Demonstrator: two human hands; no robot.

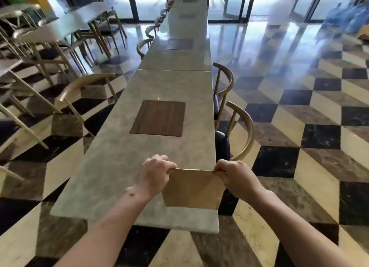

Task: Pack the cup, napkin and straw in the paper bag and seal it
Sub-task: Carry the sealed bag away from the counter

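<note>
At the near end of the long marble desk (111, 177), close to its right edge, the paper bag (192, 189) is standing upright while both hands are pinching its top edge. The left hand (154, 176) is gripping the top left corner between thumb and curled fingers, and the right hand (232, 176) is doing the same at the top right corner, so the upper edge is being drawn taut into a straight line between them. The bag's mouth is looking flattened shut; whether the cup, napkin and straw are sitting inside cannot be told, since none of them is showing anywhere on the desk.

The bag is looking like thin brown kraft paper: light, stiff enough to hold a crease, yet easy to crumple or tear if pulled too hard at the corners. Judging from this, the seal is probably best made by keeping hold at the two top corners and folding the edge over evenly, pressing along the crease rather than tugging outward. A dark wooden inlay (159, 118) is lying farther up the desk, well apart from the bag.
</note>
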